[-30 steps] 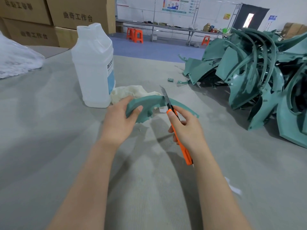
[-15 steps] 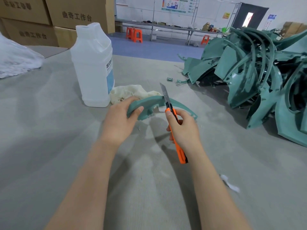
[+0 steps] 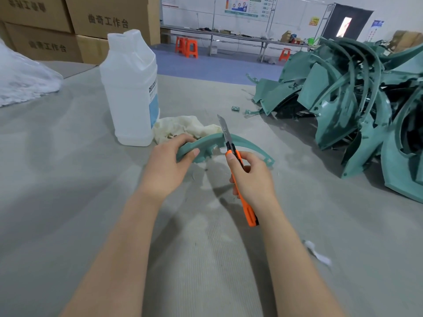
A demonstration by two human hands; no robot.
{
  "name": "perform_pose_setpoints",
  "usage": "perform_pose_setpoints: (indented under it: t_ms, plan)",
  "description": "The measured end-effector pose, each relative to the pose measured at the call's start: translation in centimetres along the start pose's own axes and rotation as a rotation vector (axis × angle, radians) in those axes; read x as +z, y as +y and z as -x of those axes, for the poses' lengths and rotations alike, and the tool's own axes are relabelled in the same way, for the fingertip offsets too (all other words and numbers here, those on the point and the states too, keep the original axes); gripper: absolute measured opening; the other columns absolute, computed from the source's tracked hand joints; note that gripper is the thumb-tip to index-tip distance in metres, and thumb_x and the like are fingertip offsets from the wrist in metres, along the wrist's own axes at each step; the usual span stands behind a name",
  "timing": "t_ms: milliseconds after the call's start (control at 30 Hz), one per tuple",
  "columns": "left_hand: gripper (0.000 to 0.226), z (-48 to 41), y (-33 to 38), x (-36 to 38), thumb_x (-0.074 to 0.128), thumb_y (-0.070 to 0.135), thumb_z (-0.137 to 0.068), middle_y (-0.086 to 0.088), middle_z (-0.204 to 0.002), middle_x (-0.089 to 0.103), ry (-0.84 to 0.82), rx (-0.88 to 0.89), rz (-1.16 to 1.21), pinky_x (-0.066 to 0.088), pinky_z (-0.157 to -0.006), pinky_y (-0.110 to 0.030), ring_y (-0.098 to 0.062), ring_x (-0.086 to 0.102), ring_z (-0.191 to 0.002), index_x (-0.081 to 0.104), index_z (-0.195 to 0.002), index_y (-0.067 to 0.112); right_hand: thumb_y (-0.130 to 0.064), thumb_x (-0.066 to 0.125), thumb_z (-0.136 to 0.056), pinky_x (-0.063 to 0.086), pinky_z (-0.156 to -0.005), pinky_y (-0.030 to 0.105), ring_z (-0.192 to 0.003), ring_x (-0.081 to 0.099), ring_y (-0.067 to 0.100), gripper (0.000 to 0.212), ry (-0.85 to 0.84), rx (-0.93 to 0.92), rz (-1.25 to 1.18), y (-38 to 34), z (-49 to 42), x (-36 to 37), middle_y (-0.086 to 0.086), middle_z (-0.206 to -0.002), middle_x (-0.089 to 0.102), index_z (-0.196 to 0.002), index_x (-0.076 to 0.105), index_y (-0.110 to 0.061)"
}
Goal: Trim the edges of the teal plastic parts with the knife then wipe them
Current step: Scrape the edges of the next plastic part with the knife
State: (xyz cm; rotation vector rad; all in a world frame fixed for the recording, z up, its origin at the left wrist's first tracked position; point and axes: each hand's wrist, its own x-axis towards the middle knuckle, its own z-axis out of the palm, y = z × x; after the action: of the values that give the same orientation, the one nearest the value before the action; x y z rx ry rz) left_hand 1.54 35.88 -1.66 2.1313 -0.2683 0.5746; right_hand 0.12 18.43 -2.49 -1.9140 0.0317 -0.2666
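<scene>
A curved teal plastic part (image 3: 248,146) arcs across the grey table (image 3: 68,202) in front of me. My left hand (image 3: 168,167) grips its left end, thumb on top. My right hand (image 3: 253,178) holds an orange utility knife (image 3: 242,193), blade out, with the blade lying against the top of the arc near its middle. A crumpled cream cloth (image 3: 183,128) lies just behind the part. A large heap of teal plastic parts (image 3: 357,106) fills the right side of the table.
A tall translucent white jug (image 3: 130,88) stands left of the cloth. A white plastic bag (image 3: 25,76) lies at far left, cardboard boxes (image 3: 91,19) behind it. A small teal scrap (image 3: 235,108) and a white shaving (image 3: 317,252) lie on the table.
The knife blade has shifted slightly along the arc's upper edge, and my right hand has moved up a little with it. My left hand keeps its grip.
</scene>
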Motion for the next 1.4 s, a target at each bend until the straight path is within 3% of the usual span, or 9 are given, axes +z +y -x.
perform_pose_setpoints:
  t_ms: [500,733,833,967,1100,1400]
  plan:
    - [0.003,0.0,-0.3,0.2,0.062,0.019,-0.091,0.012,-0.075,0.06,-0.024,-0.004,0.054,0.042,-0.066,-0.031,-0.013,0.051,-0.068,0.065,-0.092,0.022,-0.041,0.058,-0.094,0.044,-0.044,0.023,-0.04,0.047,0.009,0.018,-0.035,-0.055,-0.01,-0.2,0.3,-0.4,-0.009,-0.049,0.047,-0.097,0.071,-0.028]
    - [0.01,-0.1,-0.3,0.2,0.062,0.019,-0.09,0.016,-0.075,0.059,-0.028,-0.003,0.057,0.037,-0.062,-0.013,0.002,0.052,-0.068,0.06,-0.088,0.029,-0.035,0.06,-0.094,0.038,-0.042,0.02,-0.044,0.044,0.009,0.015,-0.148,-0.122,-0.108,-1.3,1.1,0.9,-0.008,-0.052,0.047,-0.097,0.072,-0.027]
    - [0.008,-0.1,-0.4,0.3,0.063,0.019,-0.09,0.016,-0.076,0.059,-0.021,-0.004,0.044,0.036,-0.061,-0.01,0.001,0.051,-0.067,0.062,-0.089,0.027,-0.036,0.061,-0.093,0.04,-0.042,0.022,-0.046,0.044,0.01,0.014,-0.178,-0.13,-0.132,-1.4,1.1,0.8,-0.003,-0.054,0.048,-0.1,0.072,-0.031]
    - [0.005,0.0,-0.4,0.3,0.063,0.02,-0.09,0.014,-0.073,0.059,-0.01,-0.01,0.054,0.042,-0.067,-0.025,-0.01,0.052,-0.07,0.064,-0.09,0.025,-0.037,0.06,-0.093,0.04,-0.042,0.022,-0.044,0.045,0.009,0.017,-0.043,-0.061,-0.15,-1.1,0.6,0.1,-0.001,-0.054,0.049,-0.095,0.07,-0.023]
    - [0.005,0.1,-0.3,0.3,0.062,0.022,-0.09,0.011,-0.079,0.063,-0.014,-0.027,0.06,0.047,-0.073,-0.036,-0.016,0.057,-0.078,0.064,-0.091,0.027,-0.04,0.058,-0.093,0.04,-0.04,0.019,-0.041,0.046,0.011,0.016,0.013,-0.012,-0.062,-0.5,0.3,-0.7,0.002,-0.056,0.049,-0.091,0.07,-0.029]
    - [0.005,0.0,-0.4,0.4,0.063,0.02,-0.09,0.011,-0.077,0.06,-0.008,-0.006,0.048,0.041,-0.068,-0.025,-0.014,0.054,-0.074,0.064,-0.09,0.025,-0.039,0.059,-0.093,0.041,-0.042,0.022,-0.043,0.046,0.012,0.016,-0.066,-0.029,-0.033,-0.9,0.7,-0.9,0.0,-0.055,0.047,-0.091,0.072,-0.03]
